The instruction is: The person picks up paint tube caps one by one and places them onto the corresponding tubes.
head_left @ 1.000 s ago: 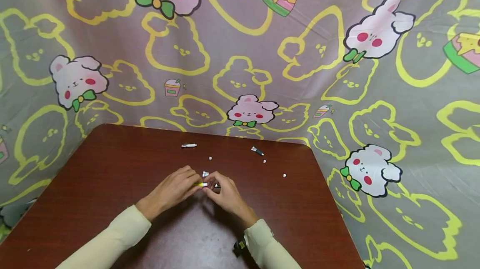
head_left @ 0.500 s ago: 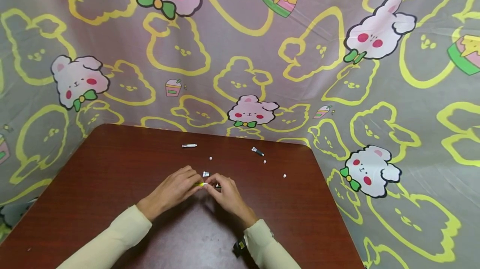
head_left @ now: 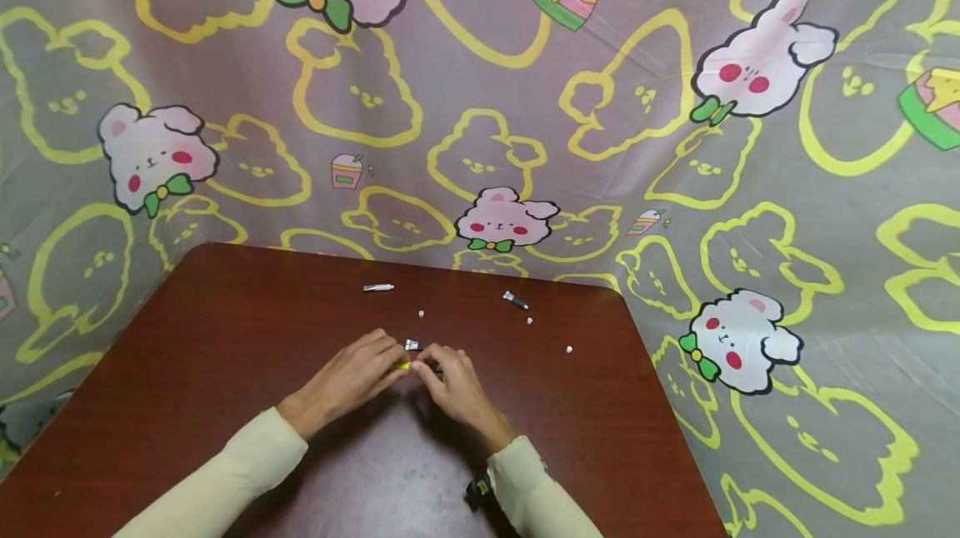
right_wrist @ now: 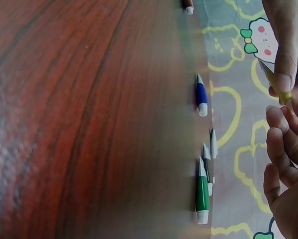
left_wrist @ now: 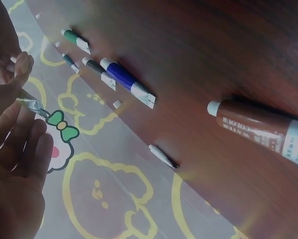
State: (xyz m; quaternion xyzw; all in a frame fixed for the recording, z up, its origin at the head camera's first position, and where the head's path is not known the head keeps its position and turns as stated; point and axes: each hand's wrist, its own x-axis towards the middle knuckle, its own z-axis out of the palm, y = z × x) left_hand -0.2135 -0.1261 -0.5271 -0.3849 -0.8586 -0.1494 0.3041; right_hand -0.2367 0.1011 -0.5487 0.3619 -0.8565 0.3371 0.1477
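My left hand (head_left: 348, 376) holds a small yellow paint tube (right_wrist: 273, 79). In the left wrist view, the tube's flat silver end (left_wrist: 33, 104) sticks out between the fingers. At the tube's other end my right hand (head_left: 456, 388) pinches the cap with thumb and fingertips, which mostly cover it. Both hands meet low over the brown table (head_left: 225, 321). Around them lie more paint tubes: a blue one (left_wrist: 121, 77), a green one (left_wrist: 75, 38), a grey-black one (left_wrist: 96, 69) and a large-looking brown one (left_wrist: 250, 122).
Toward the table's back are a white tube (head_left: 378, 287) and a dark tube (head_left: 516, 301). Small white caps lie loose, one near the middle (head_left: 421, 314) and another to the right (head_left: 569, 349). A cartoon-printed cloth (head_left: 405, 146) hangs behind the table.
My right fingertips have closed over the tube's white end, which showed between the hands a second ago. My left hand stays nearly in place, and the loose tubes have not moved.
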